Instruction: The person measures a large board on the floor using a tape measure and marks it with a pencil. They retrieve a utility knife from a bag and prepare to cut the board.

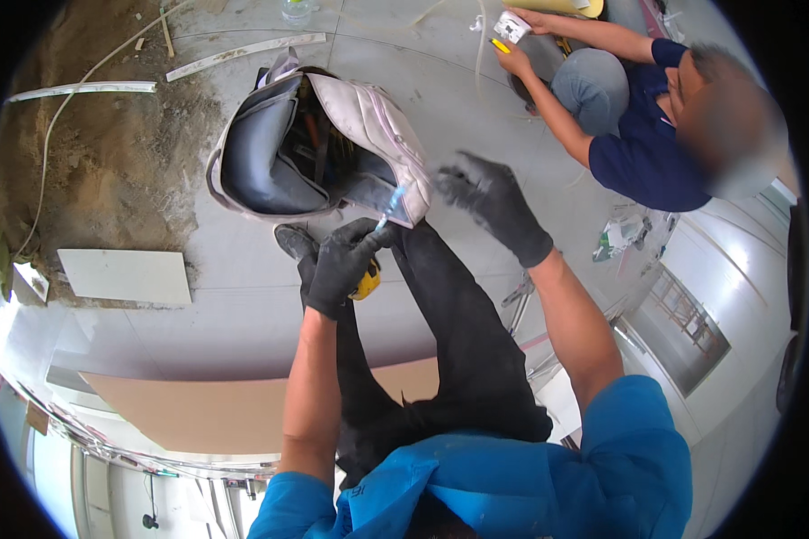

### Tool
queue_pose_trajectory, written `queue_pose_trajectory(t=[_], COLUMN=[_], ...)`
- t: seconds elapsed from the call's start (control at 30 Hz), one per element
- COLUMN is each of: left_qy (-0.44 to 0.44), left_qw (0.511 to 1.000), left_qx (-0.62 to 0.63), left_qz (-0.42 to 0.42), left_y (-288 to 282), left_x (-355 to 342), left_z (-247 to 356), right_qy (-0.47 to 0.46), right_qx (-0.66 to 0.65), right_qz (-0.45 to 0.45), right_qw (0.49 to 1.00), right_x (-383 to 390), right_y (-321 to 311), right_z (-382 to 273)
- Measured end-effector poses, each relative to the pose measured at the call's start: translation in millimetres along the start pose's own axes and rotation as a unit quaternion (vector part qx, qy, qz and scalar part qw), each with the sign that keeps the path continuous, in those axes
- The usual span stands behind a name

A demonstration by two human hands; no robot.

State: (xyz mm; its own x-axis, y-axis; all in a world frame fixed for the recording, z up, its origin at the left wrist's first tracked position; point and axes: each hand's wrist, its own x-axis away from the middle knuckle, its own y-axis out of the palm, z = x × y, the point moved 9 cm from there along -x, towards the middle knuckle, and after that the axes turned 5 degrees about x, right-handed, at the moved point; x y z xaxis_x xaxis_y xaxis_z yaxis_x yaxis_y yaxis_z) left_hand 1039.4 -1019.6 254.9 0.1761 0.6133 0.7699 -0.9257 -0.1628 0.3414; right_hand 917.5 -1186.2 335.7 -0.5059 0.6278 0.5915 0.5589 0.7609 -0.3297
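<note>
My gloved left hand [343, 265] pinches a slim pale-blue item [394, 203] before the open bag [373, 117], a yellow object [366, 282] beneath; whether my blurred right hand [487, 196], beside the bag, grips anything, I cannot tell.

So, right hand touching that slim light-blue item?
Apart. In the head view, the pale bag shows between the right hand and the slim light-blue item.
</note>
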Motion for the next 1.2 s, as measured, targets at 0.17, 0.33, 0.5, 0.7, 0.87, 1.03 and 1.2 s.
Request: queue_pose_trajectory(t=[0.17,0.33,0.5,0.7,0.87,1.03,1.2], left_qy=[-0.004,0.023,-0.017,-0.015,0.105,0.124,0.177], left_qw=[0.979,0.991,0.992,0.974,0.921,0.911,0.979], left_qx=[0.183,0.085,0.053,0.208,0.375,0.389,0.087], left_qz=[-0.086,-0.105,-0.117,0.087,0.027,0.061,0.056], left_y=[49.5,73.8,91.0,36.8,73.4,79.5,104.4], left_x=[30.9,51.3,80.6,91.5,115.4,118.6,130.5], left_z=[37.5,65.5,85.7,-9.2,64.6,107.1,176.3], right_qy=[-0.015,-0.005,0.015,-0.086,0.018,0.037,-0.035], right_qx=[-0.08,-0.047,-0.123,-0.201,-0.419,-0.425,-0.212], right_qz=[-0.028,0.011,-0.011,0.158,0.09,0.005,0.034], right_qw=[0.996,0.999,0.992,0.963,0.904,0.904,0.976], right_x=[35.0,54.3,74.7,118.8,154.1,170.7,183.8], right_y=[7.2,12.7,-4.1,-43.7,-4.5,7.1,-23.2], right_z=[-24.1,-37.2,-51.0,-79.9,-51.5,-51.9,-79.9])
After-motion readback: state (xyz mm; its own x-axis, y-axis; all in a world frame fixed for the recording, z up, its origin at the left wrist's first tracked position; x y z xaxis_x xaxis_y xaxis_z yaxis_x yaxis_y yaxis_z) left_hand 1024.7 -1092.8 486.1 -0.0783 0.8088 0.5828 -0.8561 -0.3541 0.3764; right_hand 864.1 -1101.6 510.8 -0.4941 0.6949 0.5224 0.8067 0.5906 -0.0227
